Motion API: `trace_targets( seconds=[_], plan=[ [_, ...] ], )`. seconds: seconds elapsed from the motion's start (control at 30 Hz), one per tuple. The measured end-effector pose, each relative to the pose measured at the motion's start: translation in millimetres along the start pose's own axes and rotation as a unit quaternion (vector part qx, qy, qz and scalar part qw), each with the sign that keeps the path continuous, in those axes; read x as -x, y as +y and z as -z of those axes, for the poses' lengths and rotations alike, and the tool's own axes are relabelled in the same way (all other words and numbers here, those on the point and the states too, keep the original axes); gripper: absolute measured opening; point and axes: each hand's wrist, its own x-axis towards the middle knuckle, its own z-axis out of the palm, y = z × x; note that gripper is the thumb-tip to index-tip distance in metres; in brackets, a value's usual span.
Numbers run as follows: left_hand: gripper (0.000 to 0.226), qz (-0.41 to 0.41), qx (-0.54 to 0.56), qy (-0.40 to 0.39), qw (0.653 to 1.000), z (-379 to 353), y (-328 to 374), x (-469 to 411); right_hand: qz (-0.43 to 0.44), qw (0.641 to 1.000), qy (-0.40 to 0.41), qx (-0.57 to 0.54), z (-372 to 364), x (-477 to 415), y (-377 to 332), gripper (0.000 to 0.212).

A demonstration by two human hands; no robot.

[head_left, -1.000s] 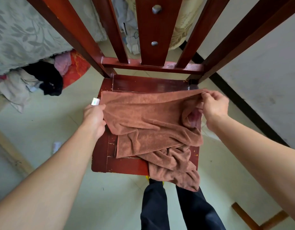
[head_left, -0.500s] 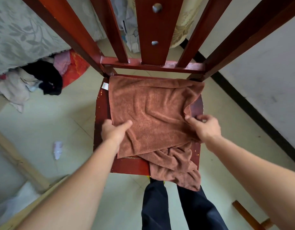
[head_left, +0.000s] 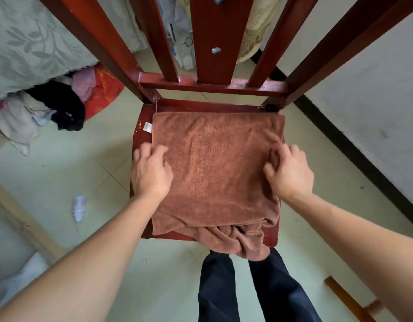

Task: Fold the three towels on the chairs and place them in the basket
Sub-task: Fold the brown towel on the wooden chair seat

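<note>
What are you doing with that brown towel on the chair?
A person is folding a brown towel on the seat of a red wooden chair. The top layer lies flat and smooth. The left hand is at its left edge and the right hand at its right edge. The near end is bunched up and hangs over the front of the seat, so the fold is not finished. No basket is in view.

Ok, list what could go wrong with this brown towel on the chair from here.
The bunched lower layer hangs over the front edge of the chair seat; its weight could drag the brown towel down to the floor. Folding again over that crumple would likely give a lumpy, uneven bundle.
</note>
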Motion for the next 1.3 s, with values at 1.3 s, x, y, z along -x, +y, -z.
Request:
trace_targets(
  seconds=[1.3],
  plan=[
    [0.013,0.453,0.501,-0.072,0.734,-44.8,-9.7,139.0,-0.334,0.811,-0.1,-0.469,-44.9,147.8,32.9,0.026]
  ],
)
